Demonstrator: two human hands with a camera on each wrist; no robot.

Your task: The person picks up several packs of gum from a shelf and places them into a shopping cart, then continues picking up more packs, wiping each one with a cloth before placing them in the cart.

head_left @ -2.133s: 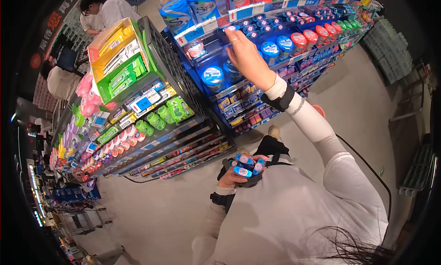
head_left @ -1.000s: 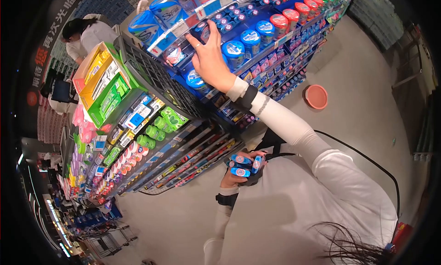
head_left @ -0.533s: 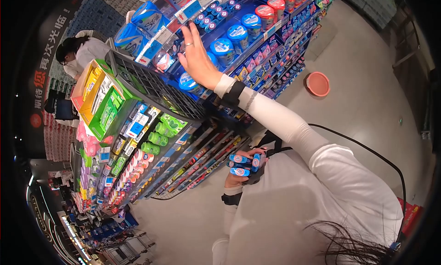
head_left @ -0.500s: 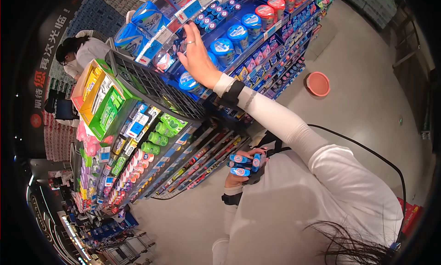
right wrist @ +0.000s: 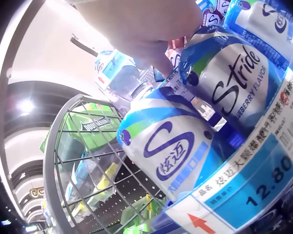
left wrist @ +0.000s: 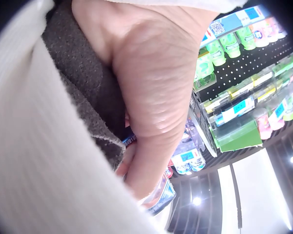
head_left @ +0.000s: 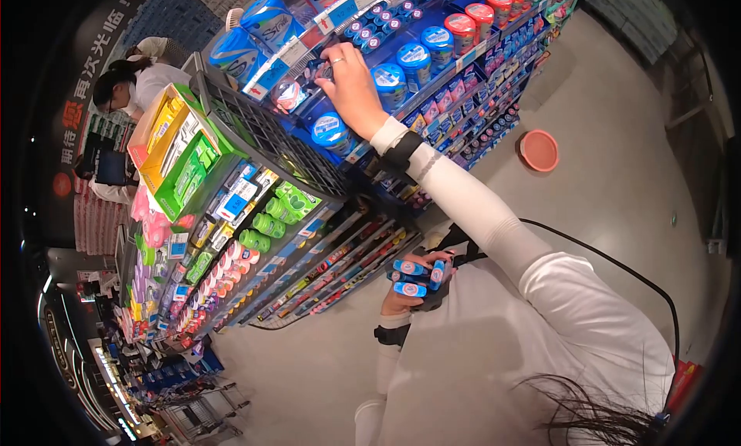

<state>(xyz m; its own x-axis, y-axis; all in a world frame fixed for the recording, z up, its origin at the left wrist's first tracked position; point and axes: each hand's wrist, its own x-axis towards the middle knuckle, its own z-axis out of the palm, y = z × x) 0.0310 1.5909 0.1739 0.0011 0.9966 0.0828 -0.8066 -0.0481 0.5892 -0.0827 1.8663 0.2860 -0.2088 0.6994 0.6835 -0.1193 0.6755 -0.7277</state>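
Against the torso, my left hand (head_left: 401, 301) grips several small blue-topped gum bottles (head_left: 409, 290), their oval tops facing up. In the left wrist view, the thumb side of the left hand (left wrist: 156, 87) fills the middle, and an edge of a clear and blue bottle (left wrist: 162, 197) shows beyond it. My right hand (head_left: 355, 87) reaches into the blue shelf, fingers bent over small dark items beside a pink-and-white round pack (head_left: 289, 95); I cannot tell whether it holds one. Rows of small blue bottles (head_left: 378, 23) stand just beyond its fingers. The right wrist view shows the right hand (right wrist: 146, 24) behind large Stride packs (right wrist: 168, 144).
Blue-lidded tubs (head_left: 388, 77) and red-lidded tubs (head_left: 461, 26) line the shelf front. A black mesh basket panel (head_left: 285, 156) divides it from a rack with a green-and-yellow display box (head_left: 174, 149). An orange basin (head_left: 539, 151) sits on the floor. Two people stand behind the racks.
My right hand has moved left along the shelf from the blue bottle rows, and its fingers, straighter half a second ago, are now bent. The left hand keeps its grip on the bottles.
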